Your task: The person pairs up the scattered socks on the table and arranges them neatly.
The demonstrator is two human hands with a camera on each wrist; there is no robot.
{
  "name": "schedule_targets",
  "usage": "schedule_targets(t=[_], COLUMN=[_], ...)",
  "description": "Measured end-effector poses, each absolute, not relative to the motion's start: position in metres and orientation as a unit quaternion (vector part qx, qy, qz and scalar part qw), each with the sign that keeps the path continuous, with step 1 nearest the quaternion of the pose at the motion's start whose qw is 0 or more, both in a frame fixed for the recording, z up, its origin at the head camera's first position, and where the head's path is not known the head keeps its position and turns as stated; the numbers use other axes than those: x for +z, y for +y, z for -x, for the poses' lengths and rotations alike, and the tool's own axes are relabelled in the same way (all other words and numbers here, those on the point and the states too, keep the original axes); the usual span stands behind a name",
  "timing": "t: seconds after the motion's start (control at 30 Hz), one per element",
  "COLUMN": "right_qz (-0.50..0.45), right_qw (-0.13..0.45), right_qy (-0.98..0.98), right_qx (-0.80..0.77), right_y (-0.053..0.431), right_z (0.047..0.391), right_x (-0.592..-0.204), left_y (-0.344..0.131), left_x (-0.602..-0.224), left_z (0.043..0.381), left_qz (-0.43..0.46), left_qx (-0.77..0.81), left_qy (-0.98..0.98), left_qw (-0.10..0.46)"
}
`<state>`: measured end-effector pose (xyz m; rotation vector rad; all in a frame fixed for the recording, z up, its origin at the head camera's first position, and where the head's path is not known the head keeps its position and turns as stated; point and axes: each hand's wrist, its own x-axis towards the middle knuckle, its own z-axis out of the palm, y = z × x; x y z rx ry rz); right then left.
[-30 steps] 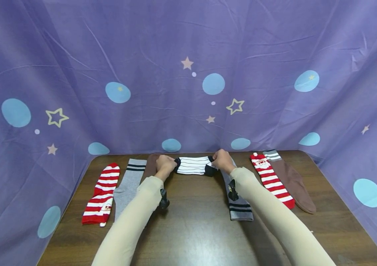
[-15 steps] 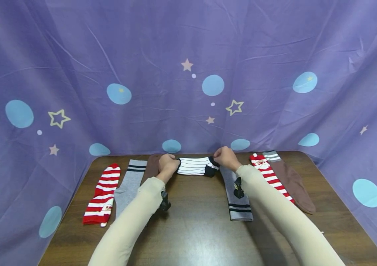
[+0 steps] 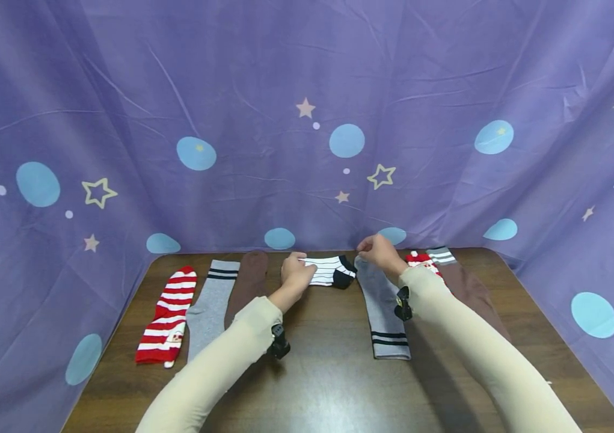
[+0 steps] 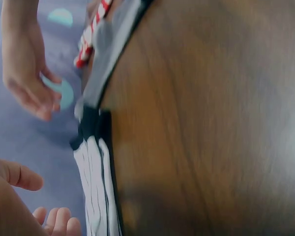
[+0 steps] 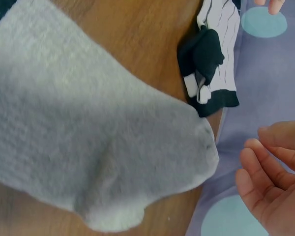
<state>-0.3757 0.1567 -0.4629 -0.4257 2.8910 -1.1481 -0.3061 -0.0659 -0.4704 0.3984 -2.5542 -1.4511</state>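
A short white sock (image 3: pixel 326 270) with thin black stripes and black ends lies flat near the table's back edge. Over its left part, in the head view, hovers my left hand (image 3: pixel 297 273); the left wrist view shows its thumb and fingers apart with nothing between them. My right hand (image 3: pixel 379 251) is raised above the toe of a grey sock (image 3: pixel 385 307) with black bands. In the right wrist view its loosely bent fingers (image 5: pixel 258 172) hold nothing and stand apart from the grey toe. The white sock's black toe (image 5: pixel 221 101) almost meets the grey one there.
To the left lie a red-and-white striped sock (image 3: pixel 168 316), a light grey sock (image 3: pixel 214 300) and a brown sock (image 3: pixel 248 279). Another striped sock (image 3: pixel 419 258) and a brown sock (image 3: pixel 471 285) lie right, partly behind my right arm. A purple curtain (image 3: pixel 263 120) borders the table (image 3: pixel 334 385).
Both hands have let go of the white sock's ends. My left hand has moved right, over the sock, uncovering the brown sock; my right hand has lifted away up and to the right.
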Motion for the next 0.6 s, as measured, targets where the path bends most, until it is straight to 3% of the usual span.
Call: schedule_targets(t=[0.27,0.6], right_qz=[0.139,0.160], right_qw=[0.002,0.006], right_qy=[0.928,0.951], right_qx=[-0.347,-0.266], right_y=[0.164,0.169], right_z=[0.377,0.380], right_x=[-0.457,-0.449], left_y=[-0.031,0.007], left_x=[-0.478,-0.492], left_z=[0.279,0.245], left_qz=[-0.085,-0.044], left_qx=[-0.527,-0.562], left_qy=[-0.845,-0.820], left_qw=[0.048,-0.101])
